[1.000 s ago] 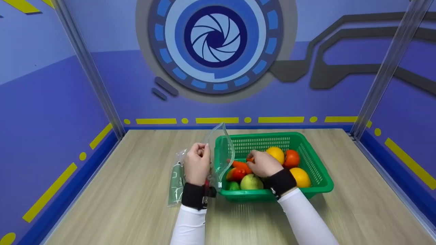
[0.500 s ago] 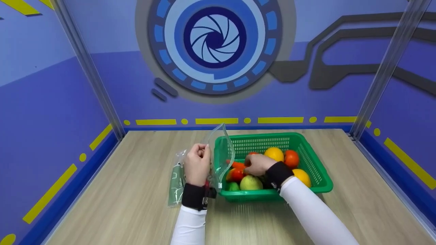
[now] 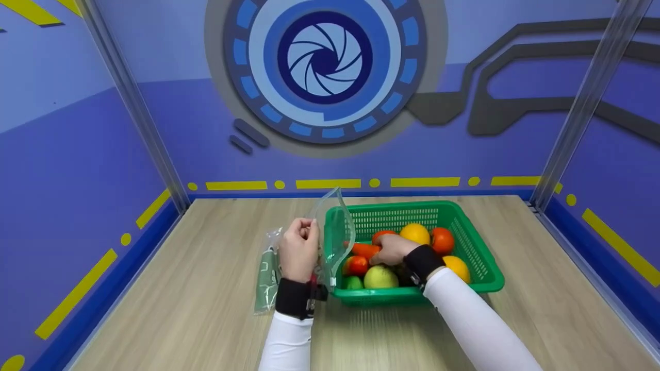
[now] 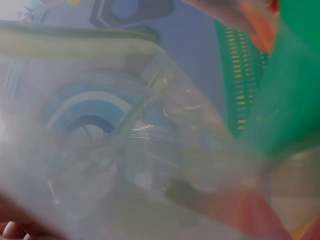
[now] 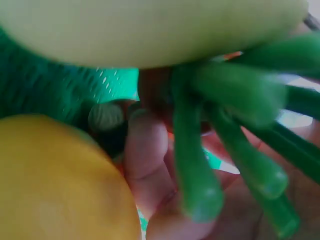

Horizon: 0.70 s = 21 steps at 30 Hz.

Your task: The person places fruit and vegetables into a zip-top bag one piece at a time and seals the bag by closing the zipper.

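Observation:
In the head view my left hand (image 3: pixel 299 252) pinches the edge of a clear zip bag (image 3: pixel 346 232), which stands upright with its mouth spread against the left end of the green basket (image 3: pixel 412 294). My right hand (image 3: pixel 394 249) is down in the basket, fingers curled on the thick end of a carrot (image 3: pixel 362 250). The right wrist view shows green stalks (image 5: pixel 192 170) close to the camera, with fingers (image 5: pixel 146 142) bent beside them. Through the plastic in the left wrist view, a red shape (image 4: pixel 250 210) with a dark green stem looks blurred.
Around the right hand lie a yellow-green fruit (image 3: pixel 380 277), a red-yellow fruit (image 3: pixel 357 265), a small green one (image 3: pixel 353 282), oranges (image 3: pixel 415 234) and a tomato (image 3: pixel 442 240). A clear packet with something green (image 3: pixel 267 281) lies left of the left hand.
My right hand has moved slightly left and down from a red item at the back onto the carrot, whose thick end has shifted. The left hand and bag have stayed still.

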Available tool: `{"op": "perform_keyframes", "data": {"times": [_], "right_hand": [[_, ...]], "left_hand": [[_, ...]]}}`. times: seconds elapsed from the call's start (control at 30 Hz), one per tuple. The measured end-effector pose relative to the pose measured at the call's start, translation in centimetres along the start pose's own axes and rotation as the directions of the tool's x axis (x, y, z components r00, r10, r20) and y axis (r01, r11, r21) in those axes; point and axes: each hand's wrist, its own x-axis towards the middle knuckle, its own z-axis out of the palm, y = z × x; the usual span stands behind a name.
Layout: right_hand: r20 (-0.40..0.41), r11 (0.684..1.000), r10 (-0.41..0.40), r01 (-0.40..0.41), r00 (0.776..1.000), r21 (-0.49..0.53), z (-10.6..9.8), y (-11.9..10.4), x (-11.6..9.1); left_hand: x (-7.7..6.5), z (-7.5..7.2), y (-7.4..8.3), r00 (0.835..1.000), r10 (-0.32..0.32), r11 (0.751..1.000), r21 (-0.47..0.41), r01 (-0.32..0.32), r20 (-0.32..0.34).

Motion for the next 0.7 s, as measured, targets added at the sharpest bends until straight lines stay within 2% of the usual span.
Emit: {"op": "perform_keyframes", "data": {"times": [0.1, 0.27, 0.5, 0.7], "right_hand": [[-0.023, 1.000, -0.007, 0.007, 1.000, -0.018, -0.2, 0.0, 0.0], [-0.108, 1.000, -0.023, 0.021, 0.994, -0.015, -0.4, 0.2, -0.2], [-0.179, 0.997, 0.012, 0.002, 0.984, 0.075, -1.3, 0.2, -1.2], [-0.294, 0.982, 0.022, 0.035, 0.955, 0.185, -2.2, 0.2, -3.0]], "left_hand": [[0.1, 0.0, 0.1, 1.000, 0.018, 1.000, 0.009, -0.018, -0.013], [0.2, 0.0, 0.1, 1.000, 0.012, 1.000, 0.003, -0.012, -0.009], [0.2, 0.1, 0.0, 1.000, 0.004, 1.000, 0.008, -0.004, -0.003], [0.1, 0.1, -0.1, 1.000, 0.008, 1.000, -0.001, -0.008, 0.011]]}}
